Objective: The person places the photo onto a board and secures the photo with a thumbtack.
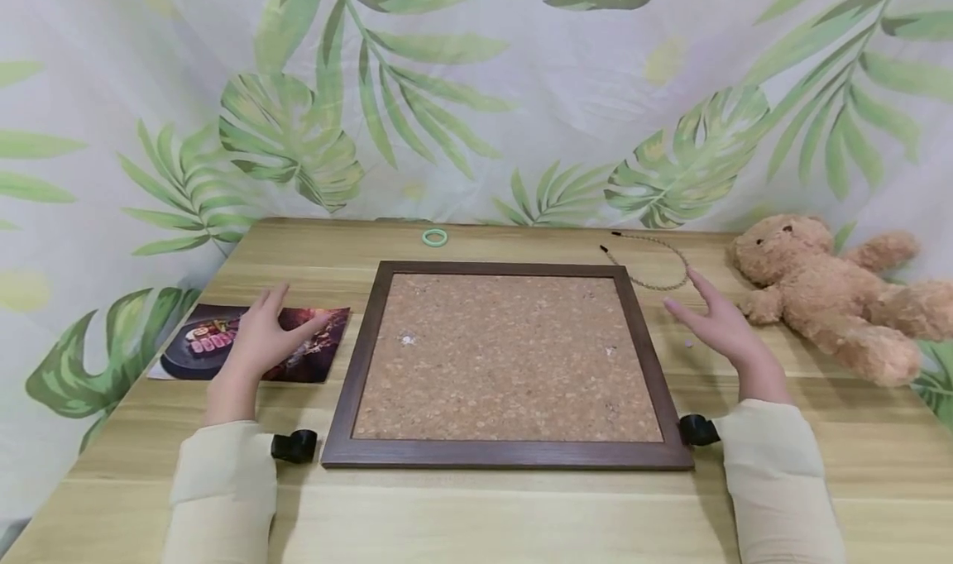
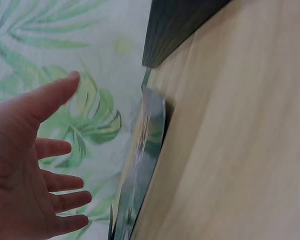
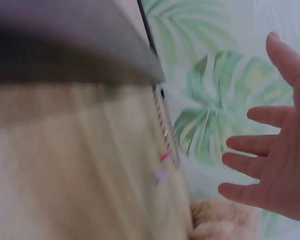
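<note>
A corkboard (image 1: 506,357) in a dark brown wooden frame lies flat in the middle of the table, with small pale marks on its cork. To its left my left hand (image 1: 266,336) hovers over a glossy food picture (image 1: 204,357), fingers spread and holding nothing. On the other side, my right hand (image 1: 720,324) is held up beside the frame, its fingers spread and also holding nothing. In the right wrist view a lavender push pin (image 3: 161,175) and a pink pin (image 3: 165,155) show on the table near that hand.
A plush teddy bear (image 1: 819,291) lies at the right. Behind the board are a mint green ring (image 1: 434,237) and a thin braided band (image 1: 655,289) with black tips. A leaf-print curtain (image 1: 551,93) hangs along the table's far edge.
</note>
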`<state>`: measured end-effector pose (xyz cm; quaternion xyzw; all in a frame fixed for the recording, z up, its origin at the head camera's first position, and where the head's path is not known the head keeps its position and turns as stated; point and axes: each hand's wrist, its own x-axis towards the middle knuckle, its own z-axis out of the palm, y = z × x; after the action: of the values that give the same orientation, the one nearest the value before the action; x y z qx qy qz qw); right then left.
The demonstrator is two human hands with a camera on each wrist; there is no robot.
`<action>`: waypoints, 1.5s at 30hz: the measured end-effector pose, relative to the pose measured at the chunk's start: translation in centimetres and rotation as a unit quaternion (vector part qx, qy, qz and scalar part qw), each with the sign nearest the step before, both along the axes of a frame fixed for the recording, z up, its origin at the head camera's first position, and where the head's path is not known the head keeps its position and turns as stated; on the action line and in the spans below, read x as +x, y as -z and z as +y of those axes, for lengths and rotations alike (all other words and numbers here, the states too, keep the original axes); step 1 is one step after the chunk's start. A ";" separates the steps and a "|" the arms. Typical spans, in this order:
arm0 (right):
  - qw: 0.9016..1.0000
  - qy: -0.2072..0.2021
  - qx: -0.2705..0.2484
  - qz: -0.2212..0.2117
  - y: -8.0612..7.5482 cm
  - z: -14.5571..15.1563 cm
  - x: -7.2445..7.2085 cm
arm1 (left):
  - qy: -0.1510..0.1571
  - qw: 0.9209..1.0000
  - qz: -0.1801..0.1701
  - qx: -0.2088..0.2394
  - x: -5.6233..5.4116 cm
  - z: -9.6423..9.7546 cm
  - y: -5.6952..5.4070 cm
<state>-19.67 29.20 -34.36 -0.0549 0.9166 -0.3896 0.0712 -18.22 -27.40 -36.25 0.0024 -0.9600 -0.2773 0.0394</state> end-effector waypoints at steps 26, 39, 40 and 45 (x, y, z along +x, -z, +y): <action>0.996 0.081 -0.025 0.023 5.3 3.6 -0.2 | -0.009 0.997 -0.076 -0.016 0.8 -3.0 1.3; 0.996 0.072 0.029 0.052 5.5 3.5 -0.1 | -0.030 0.997 -0.071 0.013 0.9 -2.5 1.5; 0.996 0.071 0.031 0.051 5.4 3.5 -0.1 | -0.031 0.997 -0.068 0.018 0.9 -2.5 1.5; 0.996 0.068 0.027 0.043 5.3 3.4 0.0 | -0.034 0.998 -0.045 0.038 0.9 -2.7 1.7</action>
<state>-19.72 32.59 -39.69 -0.0068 0.9306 -0.3659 0.0069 -17.29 -30.07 -37.94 0.0492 -0.9487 -0.3121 0.0053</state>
